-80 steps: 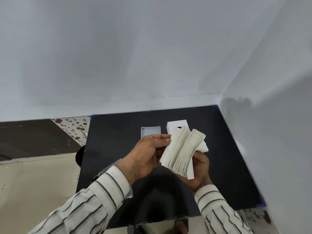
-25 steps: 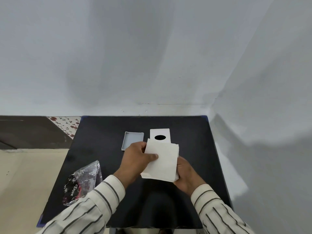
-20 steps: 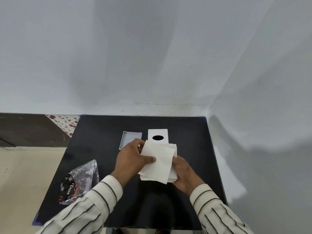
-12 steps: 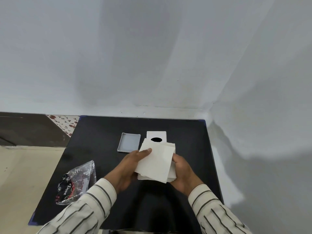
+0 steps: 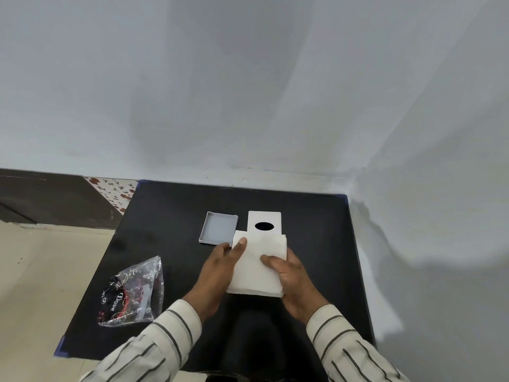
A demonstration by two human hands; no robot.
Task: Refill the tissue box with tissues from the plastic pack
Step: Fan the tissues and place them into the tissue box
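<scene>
A flat stack of white tissues [image 5: 254, 274] is gripped from both sides over the middle of the black table [image 5: 170, 216]. My left hand [image 5: 217, 271] holds its left edge with the thumb on top. My right hand [image 5: 292, 279] holds the right edge, its thumb lying across the top sheet. Just behind the stack stands the white tissue box [image 5: 265, 222] with a dark oval opening in its upper face. Left of the box lies its grey tray-like part [image 5: 219, 228], open side up and empty. The crumpled clear plastic pack [image 5: 132, 292] lies at the near left of the table.
White walls close in behind and to the right of the table. Past the table's left edge are beige floor [image 5: 41, 277], a dark panel and a strip of flower-patterned surface [image 5: 115, 190].
The fanned stack has been squared flat and turned level. Both hands now hold it by its sides just in front of the box. My view has shifted, bringing the plastic pack into sight.
</scene>
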